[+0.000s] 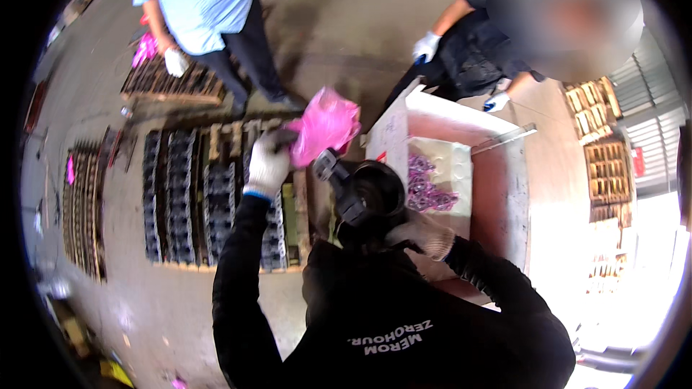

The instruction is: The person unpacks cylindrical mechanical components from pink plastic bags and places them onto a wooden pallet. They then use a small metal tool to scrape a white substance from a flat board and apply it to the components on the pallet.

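My left hand (pixel 268 162), in a white work glove, is raised in front of me and grips a crumpled pink plastic bag (pixel 324 124) by its edge. My right hand (pixel 425 234), gloved too, holds a black round metal part (pixel 366 198) with a short neck close to my chest. The bag hangs just above and left of the black part. Both of my sleeves are black.
A white-walled box (pixel 461 119) with purple pieces (pixel 425 187) stands to my right. Wooden pallets with rows of dark metal parts (pixel 187 194) lie on the concrete floor to the left. A person in a blue shirt (pixel 198 0) and a person in black (pixel 476 50) stand beyond.
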The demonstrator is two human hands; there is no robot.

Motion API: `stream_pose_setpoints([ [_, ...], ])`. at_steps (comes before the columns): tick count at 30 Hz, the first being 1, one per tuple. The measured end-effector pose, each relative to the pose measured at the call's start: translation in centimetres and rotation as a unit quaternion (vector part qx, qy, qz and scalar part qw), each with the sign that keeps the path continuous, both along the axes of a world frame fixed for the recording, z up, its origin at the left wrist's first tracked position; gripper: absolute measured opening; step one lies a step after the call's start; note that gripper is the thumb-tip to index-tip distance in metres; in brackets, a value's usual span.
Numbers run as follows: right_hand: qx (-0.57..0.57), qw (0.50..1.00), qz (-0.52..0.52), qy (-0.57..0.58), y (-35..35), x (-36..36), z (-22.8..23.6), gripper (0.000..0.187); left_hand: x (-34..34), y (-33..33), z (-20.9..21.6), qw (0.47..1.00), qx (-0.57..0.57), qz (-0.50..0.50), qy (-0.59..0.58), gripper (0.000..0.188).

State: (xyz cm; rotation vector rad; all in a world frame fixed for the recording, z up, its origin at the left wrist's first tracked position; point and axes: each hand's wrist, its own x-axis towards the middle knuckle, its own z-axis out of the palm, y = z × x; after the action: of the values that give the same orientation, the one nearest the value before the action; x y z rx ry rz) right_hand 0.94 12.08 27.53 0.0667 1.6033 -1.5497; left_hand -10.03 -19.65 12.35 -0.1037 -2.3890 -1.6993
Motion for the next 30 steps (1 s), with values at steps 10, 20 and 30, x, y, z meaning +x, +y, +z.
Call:
stream_pose_setpoints([
  [10, 0.133, 0.969, 0.108, 0.181, 3.7, -2.9, -4.7, 0.076, 3.0, 5.0, 6.5, 0.89, -0.223, -0.395, -0.039, 0.073],
  [20, 0.366, 0.824, 0.429, 0.057, 0.5, -11.7, 2.6, 0.087, 11.3, 11.4, -3.5, 0.826, 0.147, -0.413, -0.354, 0.062],
  [30, -0.064, 0.986, -0.139, 0.066, 4.3, -11.8, -1.8, 0.077, 13.2, 14.0, -2.8, 0.78, 0.445, -0.311, -0.312, 0.067],
])
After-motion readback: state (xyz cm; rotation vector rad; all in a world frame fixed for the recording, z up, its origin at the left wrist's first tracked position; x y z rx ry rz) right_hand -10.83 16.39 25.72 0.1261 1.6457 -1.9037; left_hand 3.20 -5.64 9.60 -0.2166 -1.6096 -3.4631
